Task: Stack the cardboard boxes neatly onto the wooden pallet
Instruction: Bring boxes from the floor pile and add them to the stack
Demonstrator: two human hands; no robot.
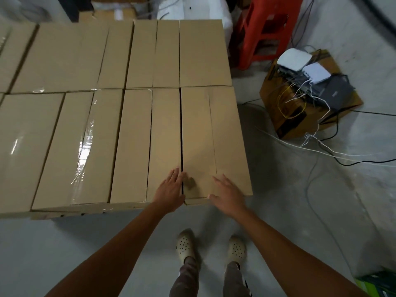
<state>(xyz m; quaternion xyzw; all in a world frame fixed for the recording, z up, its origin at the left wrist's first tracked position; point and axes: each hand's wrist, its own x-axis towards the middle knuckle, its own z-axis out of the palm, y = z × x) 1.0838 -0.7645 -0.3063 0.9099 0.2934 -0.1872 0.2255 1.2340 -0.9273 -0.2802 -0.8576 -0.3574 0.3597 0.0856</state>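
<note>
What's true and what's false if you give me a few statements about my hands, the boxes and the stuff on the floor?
1. The left hand and right hand both lie flat on the stacked boxes. True.
2. The left hand grips a roll of tape. False: it holds nothing, and its fingers are straight.
3. A red stool stands past the stack's far right corner. True.
4. The box on the floor at right has nothing on it. False: devices sit on top.
</note>
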